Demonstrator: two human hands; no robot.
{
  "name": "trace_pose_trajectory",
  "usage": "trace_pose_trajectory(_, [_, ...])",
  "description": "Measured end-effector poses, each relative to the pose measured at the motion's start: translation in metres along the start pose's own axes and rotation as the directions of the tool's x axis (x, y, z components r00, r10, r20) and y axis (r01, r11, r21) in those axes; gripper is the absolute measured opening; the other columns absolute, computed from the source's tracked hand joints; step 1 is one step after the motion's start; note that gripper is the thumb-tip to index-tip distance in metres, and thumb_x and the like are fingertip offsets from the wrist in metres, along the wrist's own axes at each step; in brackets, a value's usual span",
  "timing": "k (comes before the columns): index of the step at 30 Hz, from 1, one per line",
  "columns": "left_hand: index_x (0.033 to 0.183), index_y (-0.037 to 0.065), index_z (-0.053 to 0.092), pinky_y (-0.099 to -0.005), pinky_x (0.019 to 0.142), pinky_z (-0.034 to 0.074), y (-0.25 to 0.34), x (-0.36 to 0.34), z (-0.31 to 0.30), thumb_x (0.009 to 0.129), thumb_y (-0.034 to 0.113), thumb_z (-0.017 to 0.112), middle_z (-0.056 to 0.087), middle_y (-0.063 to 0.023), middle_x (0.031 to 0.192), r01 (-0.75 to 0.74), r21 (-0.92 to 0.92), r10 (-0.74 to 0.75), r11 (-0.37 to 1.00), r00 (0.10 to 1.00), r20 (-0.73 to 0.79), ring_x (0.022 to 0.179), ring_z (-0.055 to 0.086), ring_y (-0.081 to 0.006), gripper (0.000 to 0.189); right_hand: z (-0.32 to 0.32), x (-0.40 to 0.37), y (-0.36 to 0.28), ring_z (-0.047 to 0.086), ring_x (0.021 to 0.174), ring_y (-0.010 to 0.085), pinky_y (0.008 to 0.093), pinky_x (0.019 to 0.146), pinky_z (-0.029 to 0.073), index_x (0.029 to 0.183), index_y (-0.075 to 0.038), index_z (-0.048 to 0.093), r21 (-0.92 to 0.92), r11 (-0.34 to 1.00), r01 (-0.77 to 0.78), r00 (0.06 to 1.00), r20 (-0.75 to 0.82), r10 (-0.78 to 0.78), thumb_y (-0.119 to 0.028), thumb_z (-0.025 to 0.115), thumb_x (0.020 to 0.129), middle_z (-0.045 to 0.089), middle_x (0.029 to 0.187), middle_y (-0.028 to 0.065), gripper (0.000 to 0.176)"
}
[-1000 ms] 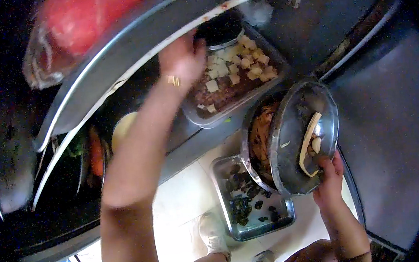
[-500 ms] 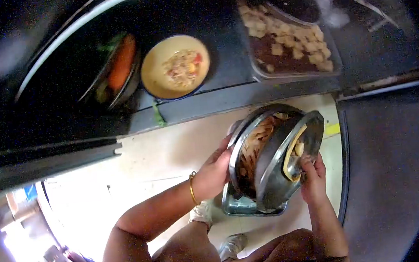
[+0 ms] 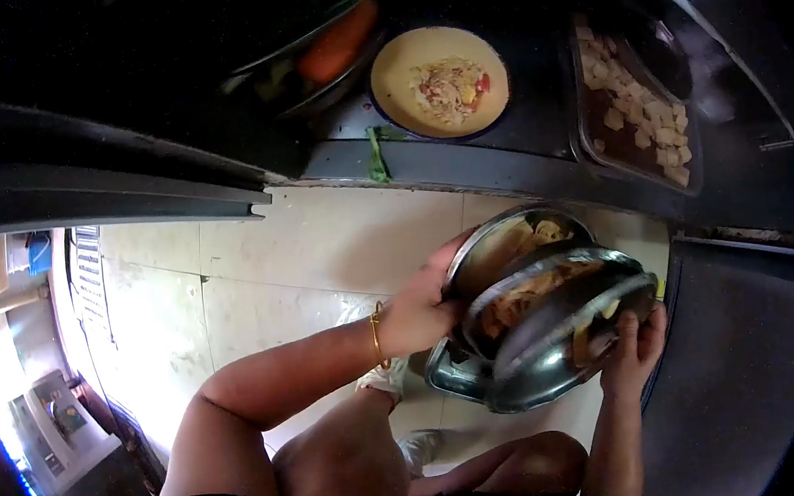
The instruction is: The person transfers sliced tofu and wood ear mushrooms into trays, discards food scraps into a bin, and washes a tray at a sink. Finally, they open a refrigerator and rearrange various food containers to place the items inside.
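Note:
Several metal bowls are bunched together, tilted and overlapping, above the floor. My left hand (image 3: 420, 307), with a gold bangle at the wrist, is closed on the left side of the bunch, at the rear metal bowl (image 3: 475, 265), which has pale food in it. Brownish food strips (image 3: 518, 306) lie in the middle bowl. My right hand (image 3: 634, 351) grips the right rim of the front metal bowl (image 3: 539, 391), where a few pale yellow pieces show near my thumb. Beneath them is a rectangular metal tray (image 3: 456, 379), partly hidden.
On the dark shelf ahead stand a cream bowl (image 3: 393, 80) of chopped food, a vessel with a carrot (image 3: 339, 45), and a clear container (image 3: 594, 144) of pale cubes. A green leaf scrap (image 3: 377, 156) hangs at the shelf's edge. A dark panel (image 3: 731, 343) stands on the right.
The view has shifted, so the shelf items appear farther right. The bowls have spread apart, with the rear bowl's pale food now visible, and the front bowl has tipped. Both hands keep their hold.

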State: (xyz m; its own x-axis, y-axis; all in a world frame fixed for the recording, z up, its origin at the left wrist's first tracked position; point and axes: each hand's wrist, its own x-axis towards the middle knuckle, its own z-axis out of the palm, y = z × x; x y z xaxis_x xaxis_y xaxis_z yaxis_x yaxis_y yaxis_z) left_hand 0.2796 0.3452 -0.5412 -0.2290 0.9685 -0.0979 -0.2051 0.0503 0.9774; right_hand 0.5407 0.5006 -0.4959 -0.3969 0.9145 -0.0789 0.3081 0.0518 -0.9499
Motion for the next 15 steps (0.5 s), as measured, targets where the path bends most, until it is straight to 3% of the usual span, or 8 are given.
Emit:
trace_pose_trajectory(2, [0.141,0.004,0.026,-0.0334,0.108,0.026,0.005,-0.007,-0.002,0.069,-0.014,0.046,0.039,-0.0137,0.136,-0.069,0.193,0.085,0.979,0.993,-0.076,0.131,0.033,-0.0236,0.077,-0.003,-0.001,0.012,0.051,0.098,0.0175,0.0318,0.084,0.044,0.120,-0.001,0.047,0.240,0.968,-0.078,0.967,-0.218,0.132,-0.004,0.049,0.091,0.054,0.108,0.0081,0.030])
trace_pose_trajectory(3, [0.143,0.004,0.021,-0.0359,0.110,0.024,0.003,-0.007,-0.009,0.073,-0.009,0.047,0.035,-0.0106,0.140,-0.059,0.309,0.076,0.949,0.996,-0.044,0.131,0.030,-0.0216,0.076,-0.008,0.000,0.015,0.052,0.096,0.0173,0.0317,0.083,0.045,0.121,-0.001,0.048,0.295,0.949,-0.114,0.954,-0.233,0.187,-0.004,0.050,0.091,0.055,0.107,0.0079,0.030])
trace_pose_trajectory(6, [0.144,0.004,0.018,-0.0355,0.109,0.026,-0.001,-0.007,-0.021,0.074,-0.009,0.047,0.036,-0.0100,0.138,0.027,0.113,-0.016,0.993,0.995,-0.095,0.130,0.032,-0.0201,0.077,-0.025,0.004,0.010,0.054,0.091,0.0167,0.0315,0.078,0.047,0.121,-0.002,0.048,0.371,0.913,-0.172,0.938,-0.222,0.267,-0.004,0.050,0.091,0.057,0.104,0.0072,0.031])
trace_pose_trajectory(7, [0.143,0.004,0.019,-0.0348,0.107,0.028,0.009,-0.009,-0.016,0.074,-0.010,0.046,0.038,-0.0098,0.136,0.141,-0.036,-0.145,0.989,0.979,-0.142,0.128,0.034,-0.0186,0.076,-0.029,0.008,0.007,0.055,0.090,0.0165,0.0315,0.077,0.048,0.121,-0.002,0.049,0.382,0.907,-0.178,0.936,-0.220,0.276,-0.004,0.051,0.091,0.058,0.103,0.0070,0.031])
trace_pose_trajectory(11, [0.140,0.006,0.025,-0.0285,0.084,0.049,0.019,0.000,-0.008,0.074,-0.010,0.047,0.048,-0.0065,0.123,0.143,-0.231,-0.192,0.962,0.959,-0.207,0.107,0.052,-0.0139,0.071,-0.046,0.019,0.005,0.058,0.084,0.0157,0.0312,0.070,0.051,0.122,-0.003,0.050,0.399,0.895,-0.198,0.931,-0.208,0.299,-0.004,0.052,0.090,0.060,0.099,0.0062,0.032])
trace_pose_trajectory(13, [0.139,0.007,0.027,-0.0285,0.084,0.049,0.015,0.001,-0.008,0.075,-0.010,0.048,0.051,-0.0068,0.119,0.185,-0.279,-0.230,0.942,0.963,-0.140,0.106,0.052,-0.0145,0.069,-0.027,0.022,-0.015,0.060,0.074,0.0134,0.0278,0.065,0.051,0.119,-0.004,0.052,0.374,0.918,-0.136,0.949,-0.217,0.229,-0.005,0.053,0.090,0.062,0.090,0.0046,0.028])
trace_pose_trajectory(15, [0.137,0.007,0.031,-0.0297,0.088,0.047,0.015,0.000,-0.006,0.077,-0.008,0.051,0.053,-0.0073,0.118,0.259,-0.304,-0.299,0.917,0.950,-0.093,0.108,0.052,-0.0156,0.065,-0.017,0.021,-0.024,0.060,0.077,0.0134,0.0274,0.066,0.051,0.117,-0.004,0.053,0.367,0.915,-0.166,0.968,-0.118,0.223,-0.005,0.055,0.090,0.062,0.094,0.0047,0.028])
